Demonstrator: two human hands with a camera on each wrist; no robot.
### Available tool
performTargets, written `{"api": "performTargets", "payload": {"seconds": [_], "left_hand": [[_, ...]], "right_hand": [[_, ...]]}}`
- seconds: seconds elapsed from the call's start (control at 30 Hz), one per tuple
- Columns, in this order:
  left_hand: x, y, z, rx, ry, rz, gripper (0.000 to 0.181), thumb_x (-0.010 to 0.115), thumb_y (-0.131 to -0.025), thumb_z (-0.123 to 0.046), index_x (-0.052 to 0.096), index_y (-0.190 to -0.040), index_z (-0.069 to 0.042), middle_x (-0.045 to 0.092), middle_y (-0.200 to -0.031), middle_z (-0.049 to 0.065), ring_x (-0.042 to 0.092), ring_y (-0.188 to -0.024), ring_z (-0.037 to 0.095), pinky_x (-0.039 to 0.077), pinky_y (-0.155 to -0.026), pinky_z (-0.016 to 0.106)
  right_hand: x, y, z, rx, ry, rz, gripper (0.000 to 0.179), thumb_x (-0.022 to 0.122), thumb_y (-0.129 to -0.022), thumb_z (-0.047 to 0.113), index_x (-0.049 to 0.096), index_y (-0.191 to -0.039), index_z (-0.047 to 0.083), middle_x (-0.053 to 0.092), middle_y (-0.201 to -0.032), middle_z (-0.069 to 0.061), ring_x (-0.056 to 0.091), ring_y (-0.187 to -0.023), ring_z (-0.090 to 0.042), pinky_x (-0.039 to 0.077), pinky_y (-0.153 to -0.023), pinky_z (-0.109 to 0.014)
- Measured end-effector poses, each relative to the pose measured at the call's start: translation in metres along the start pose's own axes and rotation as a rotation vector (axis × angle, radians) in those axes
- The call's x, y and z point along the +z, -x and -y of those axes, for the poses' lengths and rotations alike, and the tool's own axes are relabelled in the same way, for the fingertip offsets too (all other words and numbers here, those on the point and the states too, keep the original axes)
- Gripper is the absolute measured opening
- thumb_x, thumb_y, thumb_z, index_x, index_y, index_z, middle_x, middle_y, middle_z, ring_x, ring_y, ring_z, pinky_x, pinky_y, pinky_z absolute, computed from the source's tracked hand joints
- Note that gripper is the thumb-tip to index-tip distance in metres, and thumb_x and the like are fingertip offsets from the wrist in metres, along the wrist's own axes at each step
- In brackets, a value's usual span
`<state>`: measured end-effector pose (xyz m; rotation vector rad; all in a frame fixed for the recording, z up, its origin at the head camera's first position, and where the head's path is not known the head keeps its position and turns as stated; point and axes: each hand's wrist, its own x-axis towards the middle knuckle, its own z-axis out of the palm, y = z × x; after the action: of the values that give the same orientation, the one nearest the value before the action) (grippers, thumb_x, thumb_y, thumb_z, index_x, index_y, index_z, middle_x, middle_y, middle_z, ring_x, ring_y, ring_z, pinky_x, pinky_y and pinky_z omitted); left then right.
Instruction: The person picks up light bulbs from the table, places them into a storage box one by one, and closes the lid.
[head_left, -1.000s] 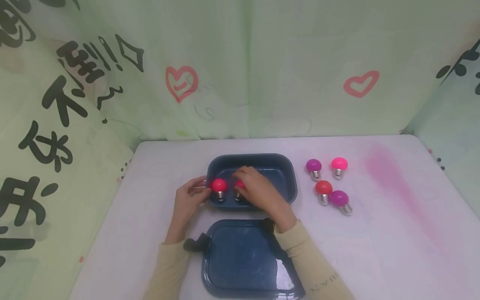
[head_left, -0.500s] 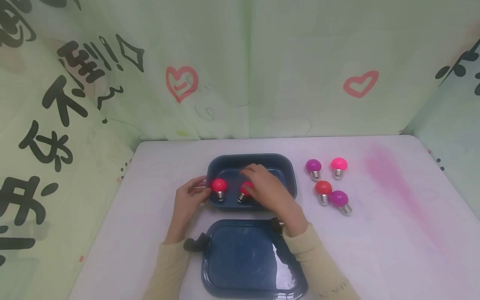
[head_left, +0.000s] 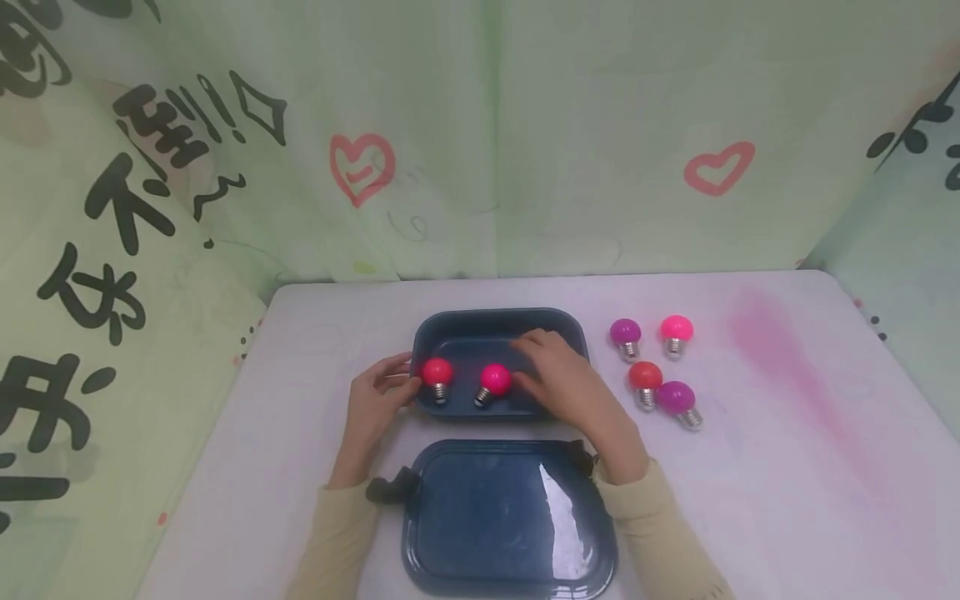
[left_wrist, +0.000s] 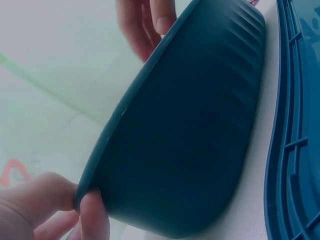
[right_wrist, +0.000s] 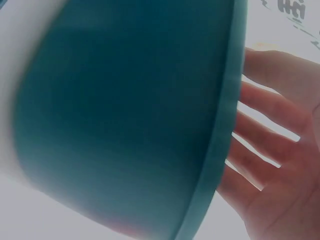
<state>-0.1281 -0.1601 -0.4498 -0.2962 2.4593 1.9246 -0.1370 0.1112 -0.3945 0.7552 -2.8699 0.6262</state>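
Note:
A dark blue rectangular box [head_left: 465, 325] lies on the table with two light bulbs in it. One red bulb [head_left: 438, 372] is at its left end, and a pink-red bulb [head_left: 496, 379] lies tilted near the middle. My left hand [head_left: 378, 398] pinches the box's left rim between thumb and fingers, as the left wrist view shows of the rim [left_wrist: 116, 112]. Over the right half of the box is my right hand [head_left: 562, 377], its fingers spread and holding nothing, beside the pink-red bulb. In the right wrist view its fingers [right_wrist: 270, 135] extend behind the box's rim.
A matching dark blue lid [head_left: 480, 517] lies in front of the box, between the forearms. Right of the box are a purple bulb [head_left: 626, 332], a pink bulb [head_left: 677, 327], an orange-red bulb [head_left: 645, 375] and another purple bulb [head_left: 677, 397]. A green curtain [head_left: 562, 167] hangs behind the table.
My right hand has let go of the pink-red bulb and moved right, its fingers opening. That bulb now lies slightly farther right in the box. My left hand has stayed at the rim.

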Motion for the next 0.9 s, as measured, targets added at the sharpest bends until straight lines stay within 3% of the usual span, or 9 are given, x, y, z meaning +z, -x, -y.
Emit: {"api": "performTargets", "payload": {"seconds": [0.37, 0.9], "left_hand": [[-0.001, 0.000, 0.001, -0.006, -0.001, 0.005, 0.044, 0.074, -0.087, -0.012, 0.064, -0.130, -0.012, 0.065, -0.123, 0.014, 0.065, -0.106, 0.026, 0.060, -0.075, 0.025], [-0.001, 0.001, 0.000, -0.003, 0.037, 0.001, 0.043, 0.074, -0.087, -0.009, 0.065, -0.128, -0.010, 0.065, -0.121, 0.015, 0.066, -0.101, 0.025, 0.059, -0.071, 0.024]], "right_hand": [[-0.009, 0.014, -0.017, 0.130, -0.032, 0.022, 0.054, 0.081, -0.082, 0.017, 0.060, -0.130, 0.003, 0.060, -0.127, -0.017, 0.058, -0.118, -0.034, 0.055, -0.094, -0.046], [-0.030, 0.029, -0.041, 0.205, -0.032, 0.052, 0.052, 0.076, -0.085, 0.010, 0.057, -0.132, 0.000, 0.056, -0.132, -0.022, 0.052, -0.125, -0.040, 0.050, -0.098, -0.055]]}}
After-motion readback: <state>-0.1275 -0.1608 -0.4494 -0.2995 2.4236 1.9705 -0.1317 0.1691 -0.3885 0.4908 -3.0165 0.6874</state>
